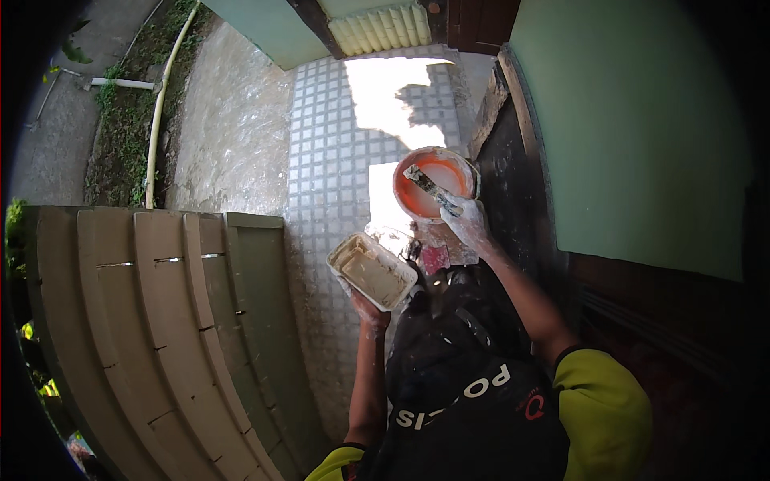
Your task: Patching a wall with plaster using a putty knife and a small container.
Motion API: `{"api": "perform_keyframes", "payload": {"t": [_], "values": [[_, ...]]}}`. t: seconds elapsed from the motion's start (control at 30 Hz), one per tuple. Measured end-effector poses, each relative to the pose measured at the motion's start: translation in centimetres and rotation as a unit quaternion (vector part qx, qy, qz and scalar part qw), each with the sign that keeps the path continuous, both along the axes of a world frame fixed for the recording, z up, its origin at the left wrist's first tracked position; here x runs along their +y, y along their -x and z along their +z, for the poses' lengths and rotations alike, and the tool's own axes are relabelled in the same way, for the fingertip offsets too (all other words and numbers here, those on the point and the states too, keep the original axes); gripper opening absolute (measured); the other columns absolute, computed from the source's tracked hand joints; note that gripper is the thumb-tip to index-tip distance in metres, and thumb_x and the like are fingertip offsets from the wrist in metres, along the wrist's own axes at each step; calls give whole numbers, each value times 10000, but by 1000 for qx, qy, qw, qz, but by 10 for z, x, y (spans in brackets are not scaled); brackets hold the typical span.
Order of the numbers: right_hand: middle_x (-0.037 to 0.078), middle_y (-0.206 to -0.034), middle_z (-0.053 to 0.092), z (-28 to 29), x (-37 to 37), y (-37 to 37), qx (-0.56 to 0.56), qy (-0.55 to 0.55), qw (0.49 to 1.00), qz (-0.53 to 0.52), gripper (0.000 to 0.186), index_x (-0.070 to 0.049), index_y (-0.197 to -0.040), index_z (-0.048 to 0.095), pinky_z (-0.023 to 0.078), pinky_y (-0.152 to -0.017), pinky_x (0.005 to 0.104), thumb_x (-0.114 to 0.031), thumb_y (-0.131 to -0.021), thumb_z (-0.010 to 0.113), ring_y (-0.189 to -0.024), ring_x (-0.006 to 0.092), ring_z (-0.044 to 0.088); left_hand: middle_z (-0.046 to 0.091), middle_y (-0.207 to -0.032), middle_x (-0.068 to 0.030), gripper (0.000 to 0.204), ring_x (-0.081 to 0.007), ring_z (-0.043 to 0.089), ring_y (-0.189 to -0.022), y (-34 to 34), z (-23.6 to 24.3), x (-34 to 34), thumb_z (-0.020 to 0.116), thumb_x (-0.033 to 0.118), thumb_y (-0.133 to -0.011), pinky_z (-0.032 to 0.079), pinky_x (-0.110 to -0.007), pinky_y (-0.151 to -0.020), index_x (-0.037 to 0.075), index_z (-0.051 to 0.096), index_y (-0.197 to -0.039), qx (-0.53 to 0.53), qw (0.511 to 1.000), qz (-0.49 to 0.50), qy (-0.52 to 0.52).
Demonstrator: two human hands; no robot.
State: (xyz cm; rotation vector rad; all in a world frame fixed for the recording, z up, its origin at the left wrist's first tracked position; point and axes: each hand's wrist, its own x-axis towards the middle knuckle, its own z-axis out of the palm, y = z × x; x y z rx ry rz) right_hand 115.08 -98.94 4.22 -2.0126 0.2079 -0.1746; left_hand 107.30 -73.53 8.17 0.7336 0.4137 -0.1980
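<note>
My left hand (369,309) is closed on the near edge of a pale rectangular plastic tub (387,301), which is tilted and smeared inside with beige-white residue. To the right, my right hand (467,224) grips a short, flat, paint-crusted tool (431,189); whether it is a brush or a scraper cannot be told. The tool's pale, caked end points up and left over a round bucket (399,191). Orange shows on the bucket's inner wall, and a milky, pinkish-white liquid (446,175) lies inside. White smears cover both hands.
A beige slatted wall (152,321) stands at left, and a green wall (642,160) at right with a dark board (509,176) beside the bucket. Patterned tiles (321,152) run ahead between them. A pink item (435,258) lies below the bucket. A pipe (159,120) runs far left.
</note>
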Motion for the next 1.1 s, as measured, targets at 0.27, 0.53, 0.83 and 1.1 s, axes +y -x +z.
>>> {"api": "perform_keyframes", "payload": {"t": [0.27, 0.53, 0.83, 1.1], "values": [[228, -817, 648, -277, -33, -20, 173, 214, 961, 33, 326, -5, -902, 652, 499, -733, 484, -287, -887, 491, -805, 405, 634, 433, -1400, -29, 675, -249, 469, -1240, 30, -26, -19, 281, 631, -954, 416, -448, -1020, 173, 318, -1449, -5, 991, -26, -132], [137, -701, 639, -272, -27, -15, 245, 186, 948, 76, 350, -35, -798, 595, 465, -502, 428, -327, -948, 473, -558, 290, 607, 456, -1388, -26, 675, -245, 472, -1240, 25, -18, -33, 311, 641, -942, 410, -432, -1025, 181, 351, -1434, 30, 1000, -2, 3], [15, -535, 479, -229, -41, 4, 503, -439, 745, -10, 357, -130, -773, 491, 302, -333, 252, -392, -988, 379, -377, 112, 409, 470, -1377, -28, 653, -244, 482, -1232, 21, -31, -30, 317, 620, -951, 418, -434, -1018, 178, 355, -1431, 58, 997, 45, -13], [-2, -507, 434, -181, -84, 53, 499, -379, 779, -19, 380, -135, -754, 490, 249, -314, 239, -451, -965, 461, -354, 96, 358, 463, -1392, -30, 641, -249, 478, -1242, 24, -29, -32, 317, 598, -960, 415, -437, -1024, 170, 349, -1437, 48, 997, 51, 27]]}}
